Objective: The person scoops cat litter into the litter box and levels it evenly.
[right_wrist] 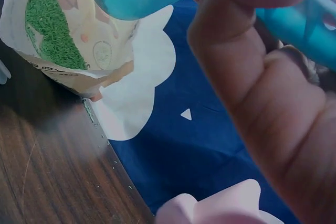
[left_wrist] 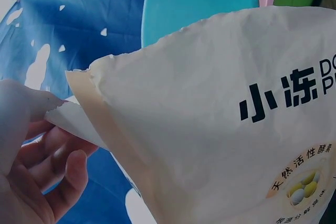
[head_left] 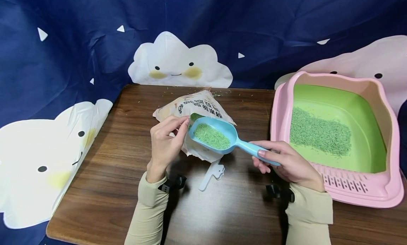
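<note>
A blue scoop (head_left: 212, 133) holds a heap of green pellets (head_left: 211, 136) above the mouth of an opened paper bag (head_left: 203, 103). My right hand (head_left: 283, 160) grips the scoop's handle, and its curled fingers fill much of the right wrist view. With thumb and fingers, my left hand (head_left: 168, 139) pinches the torn edge of the bag; the left wrist view shows the bag's printed side (left_wrist: 210, 108) beside that hand (left_wrist: 42, 156). More green pellets (right_wrist: 52, 30) are visible at the bag in the right wrist view.
A pink litter box (head_left: 337, 75) with a green inside stands at the right, a layer of green pellets (head_left: 319, 132) on its floor. A white clip (head_left: 211, 176) lies in front of the bag. Stray pellets dot the wooden table (head_left: 105, 181) near its back edge.
</note>
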`<state>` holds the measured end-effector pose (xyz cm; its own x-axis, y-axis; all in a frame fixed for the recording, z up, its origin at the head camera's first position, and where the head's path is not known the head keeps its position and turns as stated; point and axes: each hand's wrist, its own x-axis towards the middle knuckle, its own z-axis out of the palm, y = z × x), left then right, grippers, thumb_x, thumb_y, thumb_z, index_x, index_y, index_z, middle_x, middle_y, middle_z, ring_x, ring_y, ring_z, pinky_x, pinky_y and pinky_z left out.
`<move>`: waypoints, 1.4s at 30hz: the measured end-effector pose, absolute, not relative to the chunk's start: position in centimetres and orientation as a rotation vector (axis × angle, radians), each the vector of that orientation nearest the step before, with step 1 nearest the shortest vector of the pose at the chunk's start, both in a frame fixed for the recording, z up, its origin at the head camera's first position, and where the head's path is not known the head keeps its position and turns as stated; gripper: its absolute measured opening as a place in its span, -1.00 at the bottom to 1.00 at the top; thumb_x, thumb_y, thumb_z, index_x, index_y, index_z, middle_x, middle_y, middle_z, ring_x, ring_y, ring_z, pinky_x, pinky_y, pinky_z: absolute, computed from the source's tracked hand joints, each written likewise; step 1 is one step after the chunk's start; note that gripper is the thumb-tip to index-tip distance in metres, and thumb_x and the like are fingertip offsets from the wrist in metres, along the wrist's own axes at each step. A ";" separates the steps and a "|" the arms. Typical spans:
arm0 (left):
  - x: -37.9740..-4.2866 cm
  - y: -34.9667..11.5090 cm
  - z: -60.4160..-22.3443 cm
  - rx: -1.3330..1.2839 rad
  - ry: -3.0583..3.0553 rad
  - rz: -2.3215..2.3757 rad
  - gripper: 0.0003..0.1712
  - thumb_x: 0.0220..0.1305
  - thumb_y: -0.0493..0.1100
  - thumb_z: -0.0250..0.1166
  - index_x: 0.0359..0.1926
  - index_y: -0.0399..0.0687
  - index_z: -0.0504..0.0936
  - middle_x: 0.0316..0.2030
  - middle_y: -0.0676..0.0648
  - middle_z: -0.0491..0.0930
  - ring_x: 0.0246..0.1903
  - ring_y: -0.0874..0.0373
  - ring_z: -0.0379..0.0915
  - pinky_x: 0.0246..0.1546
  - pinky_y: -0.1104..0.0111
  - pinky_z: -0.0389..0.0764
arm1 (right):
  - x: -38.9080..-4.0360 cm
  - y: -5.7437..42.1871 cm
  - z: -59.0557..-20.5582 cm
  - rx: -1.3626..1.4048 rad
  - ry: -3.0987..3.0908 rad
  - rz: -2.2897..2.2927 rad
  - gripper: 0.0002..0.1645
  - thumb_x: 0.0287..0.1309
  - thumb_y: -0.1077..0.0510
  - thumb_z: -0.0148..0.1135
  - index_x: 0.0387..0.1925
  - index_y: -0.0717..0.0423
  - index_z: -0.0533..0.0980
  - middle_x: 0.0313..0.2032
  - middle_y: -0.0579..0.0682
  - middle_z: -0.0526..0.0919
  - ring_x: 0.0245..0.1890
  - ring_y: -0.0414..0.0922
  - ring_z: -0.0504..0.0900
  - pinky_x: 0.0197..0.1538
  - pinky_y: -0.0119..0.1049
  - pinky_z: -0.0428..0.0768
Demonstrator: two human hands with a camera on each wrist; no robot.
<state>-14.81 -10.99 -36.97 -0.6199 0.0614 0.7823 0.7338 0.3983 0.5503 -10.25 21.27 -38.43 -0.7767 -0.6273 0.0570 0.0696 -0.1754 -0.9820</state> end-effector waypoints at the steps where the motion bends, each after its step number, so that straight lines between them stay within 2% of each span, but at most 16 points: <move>1: -14.8 -11.0 -37.0 -0.677 -1.969 -1.250 -0.90 0.17 -0.39 0.30 -0.34 -0.34 0.75 -0.50 -0.13 0.69 -0.61 0.26 0.37 -0.60 0.54 0.37 | -10.2 21.3 -38.4 -0.649 1.617 -2.005 -0.59 0.41 0.40 -0.19 0.20 0.29 0.40 -0.38 -0.01 0.67 -0.49 -0.24 0.57 -0.45 -0.40 0.53; 5: -14.8 -10.9 -36.9 -0.674 -1.969 -1.251 -0.89 0.17 -0.38 0.30 -0.34 -0.32 0.75 -0.50 -0.13 0.69 -0.62 0.26 0.36 -0.57 0.60 0.36 | -10.0 21.6 -38.3 -0.682 1.544 -2.036 -0.56 0.39 0.45 -0.24 0.21 0.33 0.39 -0.37 0.00 0.66 -0.48 -0.22 0.56 -0.45 -0.36 0.52; 10: -14.7 -10.9 -36.8 -0.672 -1.971 -1.252 -0.89 0.17 -0.37 0.30 -0.34 -0.32 0.75 -0.49 -0.13 0.70 -0.62 0.27 0.36 -0.57 0.60 0.35 | -9.8 22.0 -38.1 -0.748 1.467 -2.062 -0.52 0.38 0.49 -0.32 0.24 0.43 0.33 -0.34 0.03 0.65 -0.45 -0.18 0.55 -0.37 -0.42 0.59; 17: -14.7 -10.8 -36.8 -0.676 -1.964 -1.258 -0.89 0.17 -0.37 0.30 -0.34 -0.32 0.75 -0.50 -0.12 0.69 -0.62 0.27 0.35 -0.60 0.57 0.35 | -9.3 22.8 -37.7 -0.882 1.412 -2.090 -0.48 0.32 0.58 -0.42 0.25 0.54 0.25 -0.31 0.07 0.63 -0.49 -0.03 0.47 -0.37 -0.38 0.61; 23: -14.8 -10.8 -36.9 -0.677 -1.967 -1.257 -0.89 0.18 -0.36 0.30 -0.34 -0.31 0.76 -0.50 -0.11 0.69 -0.62 0.28 0.35 -0.61 0.54 0.36 | -8.9 23.6 -37.5 -0.874 1.387 -2.115 -0.47 0.31 0.60 -0.46 0.25 0.56 0.23 -0.28 0.09 0.63 -0.44 -0.08 0.54 -0.35 -0.40 0.64; 27: -14.8 -10.8 -36.9 -0.675 -1.969 -1.256 -0.89 0.18 -0.36 0.30 -0.34 -0.31 0.76 -0.50 -0.12 0.69 -0.62 0.28 0.35 -0.58 0.59 0.35 | -8.7 24.1 -37.4 -0.831 1.368 -2.128 -0.46 0.33 0.58 -0.49 0.27 0.55 0.22 -0.28 0.10 0.64 -0.40 -0.16 0.59 -0.35 -0.42 0.64; 30: -14.7 -10.8 -36.9 -0.668 -1.968 -1.260 -0.89 0.17 -0.36 0.31 -0.35 -0.31 0.76 -0.49 -0.12 0.70 -0.62 0.27 0.35 -0.57 0.61 0.34 | -8.7 24.3 -37.4 -0.833 1.321 -2.146 -0.44 0.32 0.58 -0.53 0.27 0.57 0.20 -0.27 0.11 0.63 -0.44 -0.11 0.54 -0.39 -0.40 0.62; 33: -14.7 -10.8 -36.9 -0.665 -1.970 -1.262 -0.89 0.17 -0.36 0.31 -0.35 -0.30 0.76 -0.49 -0.12 0.70 -0.62 0.27 0.36 -0.57 0.60 0.35 | -8.6 24.6 -37.3 -0.834 1.227 -2.165 -0.44 0.31 0.58 -0.58 0.26 0.62 0.16 -0.24 0.14 0.61 -0.39 -0.08 0.53 -0.37 -0.38 0.62; 35: -14.7 -10.8 -36.9 -0.664 -1.971 -1.261 -0.89 0.17 -0.36 0.31 -0.35 -0.31 0.76 -0.48 -0.12 0.70 -0.62 0.27 0.36 -0.59 0.56 0.36 | -8.4 24.9 -37.3 -0.858 1.207 -2.166 -0.44 0.30 0.58 -0.62 0.25 0.66 0.13 -0.24 0.16 0.59 -0.41 -0.04 0.48 -0.50 -0.33 0.54; 37: -14.7 -10.8 -36.9 -0.667 -1.973 -1.262 -0.89 0.17 -0.37 0.30 -0.35 -0.32 0.76 -0.48 -0.12 0.70 -0.62 0.27 0.36 -0.61 0.52 0.37 | -8.3 25.3 -37.2 -0.863 1.219 -2.171 -0.44 0.29 0.58 -0.62 0.25 0.67 0.13 -0.25 0.16 0.59 -0.38 -0.05 0.51 -0.54 -0.30 0.50; 39: -14.7 -10.7 -36.9 -0.670 -1.973 -1.262 -0.89 0.17 -0.37 0.30 -0.35 -0.33 0.75 -0.48 -0.12 0.70 -0.62 0.27 0.36 -0.63 0.47 0.38 | -8.1 25.7 -37.1 -0.890 1.260 -2.176 -0.43 0.27 0.59 -0.63 0.24 0.68 0.13 -0.27 0.15 0.59 -0.43 0.00 0.45 -0.61 -0.20 0.36; 40: -14.7 -10.7 -36.9 -0.671 -1.972 -1.263 -0.89 0.17 -0.37 0.30 -0.35 -0.33 0.75 -0.48 -0.12 0.70 -0.62 0.27 0.36 -0.63 0.45 0.38 | -8.0 25.9 -37.1 -0.889 1.281 -2.181 -0.42 0.27 0.59 -0.63 0.25 0.67 0.14 -0.27 0.15 0.59 -0.45 0.02 0.42 -0.62 -0.15 0.28; 42: -14.8 -10.7 -36.9 -0.673 -1.972 -1.264 -0.89 0.17 -0.38 0.30 -0.35 -0.34 0.75 -0.48 -0.12 0.70 -0.62 0.27 0.36 -0.64 0.44 0.38 | -7.8 26.3 -37.0 -0.884 1.291 -2.195 -0.41 0.27 0.59 -0.64 0.26 0.64 0.14 -0.28 0.14 0.59 -0.46 0.03 0.42 -0.64 -0.13 0.25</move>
<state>-14.76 -10.72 -36.86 -0.6275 0.0574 0.7765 0.7296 0.3914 0.5608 -7.81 26.28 -36.99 -0.6977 -0.6501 0.3011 0.0528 -0.4659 -0.8833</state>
